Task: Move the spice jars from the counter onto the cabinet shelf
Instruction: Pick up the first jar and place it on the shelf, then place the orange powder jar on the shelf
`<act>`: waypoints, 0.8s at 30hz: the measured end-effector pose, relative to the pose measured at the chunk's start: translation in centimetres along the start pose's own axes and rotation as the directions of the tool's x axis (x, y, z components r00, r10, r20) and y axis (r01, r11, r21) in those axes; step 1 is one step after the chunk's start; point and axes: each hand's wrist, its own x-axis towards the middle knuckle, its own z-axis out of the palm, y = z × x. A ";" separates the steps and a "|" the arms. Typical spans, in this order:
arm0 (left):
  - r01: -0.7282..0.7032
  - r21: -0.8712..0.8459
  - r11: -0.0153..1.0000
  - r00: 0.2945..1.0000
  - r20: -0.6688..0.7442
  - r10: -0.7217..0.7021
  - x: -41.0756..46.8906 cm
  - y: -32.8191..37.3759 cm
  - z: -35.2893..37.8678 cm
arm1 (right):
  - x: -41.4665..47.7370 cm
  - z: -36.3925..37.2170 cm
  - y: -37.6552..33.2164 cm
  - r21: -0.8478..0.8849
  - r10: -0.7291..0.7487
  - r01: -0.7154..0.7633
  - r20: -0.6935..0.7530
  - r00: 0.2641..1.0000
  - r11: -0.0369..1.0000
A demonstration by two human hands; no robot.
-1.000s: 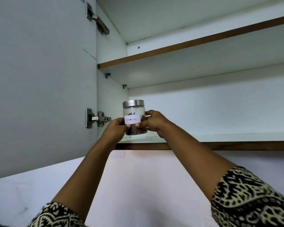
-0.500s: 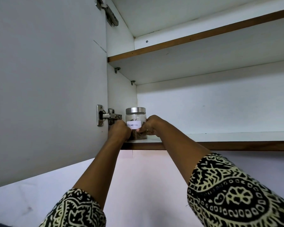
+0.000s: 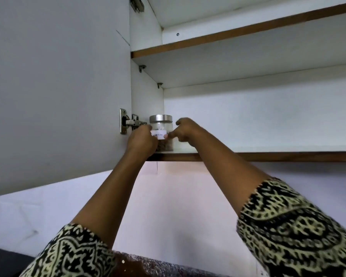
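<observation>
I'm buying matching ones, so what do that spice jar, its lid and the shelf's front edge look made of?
Spice jar: clear glass or hard plastic, can't tell which; brown contents show through. Lid: brushed metal, likely steel, from its dull silver sheen. Shelf front edge: matt dark-brown wood or wood-look strip.

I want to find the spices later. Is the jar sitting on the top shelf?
No, the spice jar stands on the lower shelf, at its left end near the door hinge.
</observation>
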 end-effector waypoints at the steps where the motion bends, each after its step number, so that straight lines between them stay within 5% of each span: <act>1: -0.036 -0.048 0.998 0.999 -0.026 0.035 -1.2 0.0 -0.2 | -1.8 -0.3 0.1 0.023 -0.054 0.056 -0.046 0.997 0.998; 5: -0.124 -0.310 0.943 0.992 -0.066 0.109 -7.7 -0.3 -0.3 | -10.5 -0.4 2.1 0.182 -0.272 0.308 -0.198 0.942 0.934; 8: -0.192 -0.431 0.882 0.980 -0.040 0.194 -12.7 -1.6 0.8 | -16.9 0.9 5.4 0.301 -0.298 0.355 -0.220 0.929 0.885; 17: 0.166 -0.574 0.802 0.919 0.386 0.086 -27.5 -9.8 9.2 | -29.3 8.7 20.6 0.319 0.110 -0.120 0.049 0.993 0.940; 21: 0.285 -0.464 0.839 0.813 0.580 0.044 -33.4 -13.5 12.9 | -33.7 12.7 26.2 0.284 0.268 -0.321 0.208 0.941 0.904; 24: 0.306 -0.300 0.903 0.669 0.743 0.020 -37.6 -15.8 15.3 | -36.7 15.5 29.2 0.090 0.392 -0.442 0.330 0.859 0.892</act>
